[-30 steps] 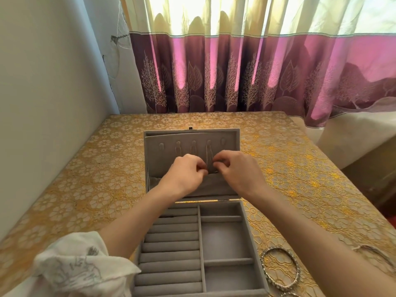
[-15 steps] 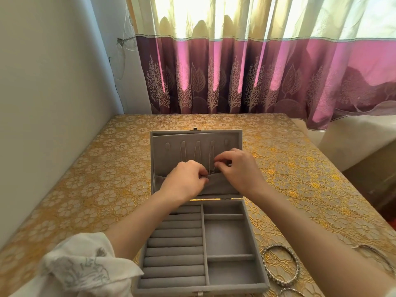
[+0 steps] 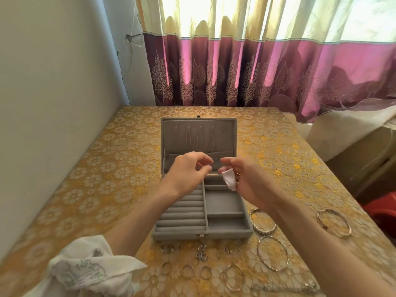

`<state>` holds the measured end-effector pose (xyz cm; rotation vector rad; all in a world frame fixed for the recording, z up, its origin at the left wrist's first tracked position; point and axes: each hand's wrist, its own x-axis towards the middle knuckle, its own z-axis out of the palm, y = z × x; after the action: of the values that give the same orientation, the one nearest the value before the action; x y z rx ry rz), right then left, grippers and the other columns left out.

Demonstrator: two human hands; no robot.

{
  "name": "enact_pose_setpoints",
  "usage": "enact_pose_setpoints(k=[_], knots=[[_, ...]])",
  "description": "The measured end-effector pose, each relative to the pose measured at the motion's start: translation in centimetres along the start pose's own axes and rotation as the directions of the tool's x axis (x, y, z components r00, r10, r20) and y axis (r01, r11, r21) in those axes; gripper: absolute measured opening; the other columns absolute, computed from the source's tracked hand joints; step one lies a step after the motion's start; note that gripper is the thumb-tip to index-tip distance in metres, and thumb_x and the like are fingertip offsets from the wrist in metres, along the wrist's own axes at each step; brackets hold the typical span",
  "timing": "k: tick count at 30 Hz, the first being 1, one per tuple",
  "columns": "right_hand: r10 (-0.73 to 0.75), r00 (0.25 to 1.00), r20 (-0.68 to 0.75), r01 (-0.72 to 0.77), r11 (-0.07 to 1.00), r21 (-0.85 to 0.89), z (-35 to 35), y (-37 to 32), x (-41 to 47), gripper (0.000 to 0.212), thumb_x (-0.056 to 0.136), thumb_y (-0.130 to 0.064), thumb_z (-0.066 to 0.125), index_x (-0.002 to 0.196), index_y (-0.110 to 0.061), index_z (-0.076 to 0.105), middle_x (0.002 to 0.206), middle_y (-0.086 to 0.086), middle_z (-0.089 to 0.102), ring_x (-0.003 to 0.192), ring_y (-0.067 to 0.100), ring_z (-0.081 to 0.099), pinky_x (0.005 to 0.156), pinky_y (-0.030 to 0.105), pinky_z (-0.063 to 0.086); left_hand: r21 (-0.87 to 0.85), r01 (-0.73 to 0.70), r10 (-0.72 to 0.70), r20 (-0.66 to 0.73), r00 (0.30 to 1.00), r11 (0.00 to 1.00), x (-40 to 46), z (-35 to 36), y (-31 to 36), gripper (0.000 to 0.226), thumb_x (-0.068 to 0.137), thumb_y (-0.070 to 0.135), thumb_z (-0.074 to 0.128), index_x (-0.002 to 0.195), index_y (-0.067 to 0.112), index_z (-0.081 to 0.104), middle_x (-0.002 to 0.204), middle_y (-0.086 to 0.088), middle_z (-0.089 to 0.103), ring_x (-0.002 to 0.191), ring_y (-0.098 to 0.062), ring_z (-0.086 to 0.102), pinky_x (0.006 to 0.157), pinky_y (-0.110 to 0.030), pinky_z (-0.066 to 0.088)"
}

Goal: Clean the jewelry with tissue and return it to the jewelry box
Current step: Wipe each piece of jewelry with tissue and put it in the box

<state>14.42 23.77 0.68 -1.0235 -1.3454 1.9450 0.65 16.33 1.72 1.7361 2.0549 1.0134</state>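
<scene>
We see the right hand (image 3: 248,181) hovering above the back of the jewelry box (image 3: 203,230), its grip closed on a small white tissue (image 3: 229,181) that hangs from the curled fingers over the box's right-hand compartments. The left hand (image 3: 188,172) hovers just beside it, apart from it, with fingers loosely curled and thumb and forefinger drawn near each other; we cannot tell whether anything is pinched there, and the grip looks released.

Below the hands the grey box stands open on the worktop (image 3: 120,172), with padded ring rolls on its left side and plain compartments on its right. Its lid (image 3: 198,138) stands upright behind the hands, and thin chains (image 3: 200,139) hang down from hooks on the lid's inner face into a pocket along its lower edge.

The rest of the jewelry lies outside the box. Just right of it we see a studded bangle (image 3: 264,221), partly hidden by the right forearm, with a thin bangle (image 3: 272,254) nearer us and another bangle (image 3: 334,222) farther right. In front of the box lie small rings (image 3: 186,271) and a few small blurred pieces we cannot make out. A chain (image 3: 285,287) lies along the near edge.

A white patterned sleeve (image 3: 90,269) covers the left upper arm. Behind the worktop hangs a purple and cream curtain (image 3: 257,67).
</scene>
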Motion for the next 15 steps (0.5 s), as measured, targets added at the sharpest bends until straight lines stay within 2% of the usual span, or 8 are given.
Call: enact_pose_setpoints(k=[4,9,12,15], knots=[[0.025,0.992,0.121,-0.033,0.997,0.073,0.5,2.0,-4.8,0.031,0.089,0.001,0.04,0.117,-0.002,0.051,0.096,0.014,0.06,0.083,0.019,0.054,0.065,0.027,0.044,-0.108,0.015,-0.017,-0.018,1.0,0.994,-5.7,0.0,1.3,0.014,0.089,0.02,0.06,0.101,0.017,0.067,0.088,0.01,0.064,0.079,0.001,0.057,0.07,-0.003,0.043],[0.004,0.992,0.13,0.013,0.991,-0.13,1.6,6.1,-10.0,0.042,0.084,0.01,0.043,0.12,-0.01,0.053,0.11,0.01,0.062,0.102,0.025,0.06,0.08,0.034,0.05,-0.214,0.13,-0.127,0.027,0.992,0.968,-12.5,0.7,1.4,0.016,0.086,0.03,0.062,0.097,0.019,0.066,0.086,0.011,0.065,0.08,-0.001,0.06,0.067,-0.006,0.045],[-0.069,0.991,0.111,0.099,0.952,-0.29,2.3,8.5,-12.2,0.036,0.088,0.0,0.052,0.12,-0.014,0.056,0.107,0.004,0.065,0.099,0.016,0.062,0.076,0.023,0.05,-0.24,0.203,-0.185,0.095,0.978,0.949,-15.3,1.2,0.7,0.017,0.085,0.032,0.064,0.096,0.019,0.067,0.088,0.008,0.067,0.082,-0.005,0.062,0.07,-0.013,0.05],[-0.15,0.985,0.088,0.172,0.919,-0.354,3.0,9.6,-13.8,0.029,0.087,-0.005,0.058,0.115,-0.015,0.058,0.101,0.002,0.065,0.093,0.013,0.063,0.076,0.021,0.052,-0.276,0.248,-0.22,0.128,0.967,0.929,-16.9,1.0,0.3,0.013,0.083,0.027,0.067,0.09,0.016,0.068,0.084,0.003,0.067,0.078,-0.007,0.062,0.069,-0.017,0.05]])
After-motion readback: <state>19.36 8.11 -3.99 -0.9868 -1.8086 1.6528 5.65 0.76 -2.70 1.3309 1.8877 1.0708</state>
